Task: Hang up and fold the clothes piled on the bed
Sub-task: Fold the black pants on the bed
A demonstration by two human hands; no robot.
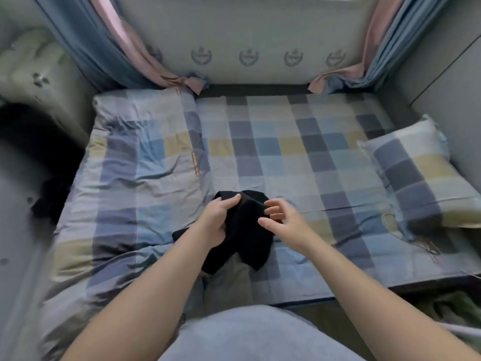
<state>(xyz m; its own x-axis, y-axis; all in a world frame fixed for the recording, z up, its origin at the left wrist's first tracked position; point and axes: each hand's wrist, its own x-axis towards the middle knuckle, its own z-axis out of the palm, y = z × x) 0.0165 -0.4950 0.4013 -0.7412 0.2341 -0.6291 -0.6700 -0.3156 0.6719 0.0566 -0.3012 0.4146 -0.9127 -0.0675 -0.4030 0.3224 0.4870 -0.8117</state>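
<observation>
Gripping a bunched black garment (250,230) in the left hand (216,222), fingers (231,200) curled round a fold of it, the person holds it up over the middle of the bed's (286,152) near edge, likely to find a hem before folding. The right hand (283,220) hovers at the cloth's right side, its fingers (273,203) spread and loosely bent, pinching nothing visible. A grey garment (229,277) lies beneath at that edge, probably awaiting its turn.

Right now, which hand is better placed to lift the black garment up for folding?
Left. The left hand grips the black garment near its top, while the right hand sits beside it with fingers spread, gripping nothing.
</observation>
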